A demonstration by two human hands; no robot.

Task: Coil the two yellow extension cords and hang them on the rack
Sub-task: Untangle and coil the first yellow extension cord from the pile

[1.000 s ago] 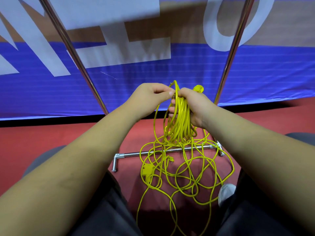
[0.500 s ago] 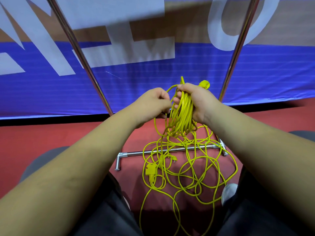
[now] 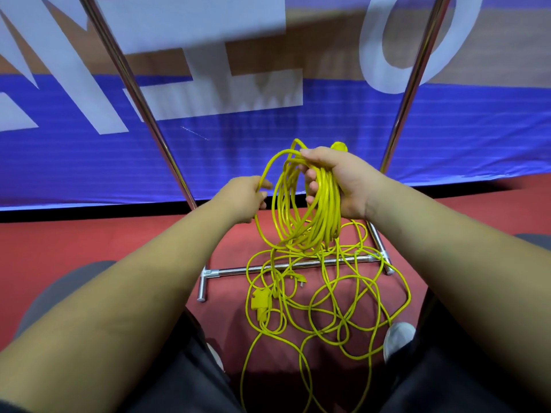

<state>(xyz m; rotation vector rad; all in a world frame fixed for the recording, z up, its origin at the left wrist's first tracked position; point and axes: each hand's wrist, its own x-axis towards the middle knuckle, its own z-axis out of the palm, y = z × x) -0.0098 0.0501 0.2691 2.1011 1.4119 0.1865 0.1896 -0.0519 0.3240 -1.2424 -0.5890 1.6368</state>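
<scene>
Trousers [image 3: 167,383]: dark fabric over both knees is seen at the lower corners, nearest the camera and well below the fingers.
Shoe [image 3: 398,338]: a pale toe is seen below the right fingers, just beside the outer loops of the loose cord.
Loose cord [image 3: 328,302]: yellow loops are spread in a tangle on the floor below both sets of fingers, between the knees. Some loops are laid across the rack base bar.
Socket block [image 3: 258,299]: a yellow block is seen among the loops, below the left fingers.
Floor [image 3: 104,239]: a red surface is seen, with an open stretch to the left of the left fingers.
Rack base bar [image 3: 232,270]: a chrome bar is laid on the floor below the fingers, with a short foot at each end.
Left hand [image 3: 247,198]: its fingers are curled round a single strand [image 3: 269,167], which arcs up to the right fingers.
Right hand [image 3: 343,180]: its fingers are clamped round the top of the coiled cord [image 3: 328,204].
Coiled cord: a bundle of loops is hung from the right fingers, ending near the base bar.
Left upright [image 3: 135,93]: a chrome pole is seen beyond and left of the left fingers.
Right upright [image 3: 414,81]: a chrome pole is seen beyond and right of the right fingers. Both hands are held in the gap between the poles.
Banner [image 3: 328,120]: blue cloth with white letters is stretched behind everything.
</scene>
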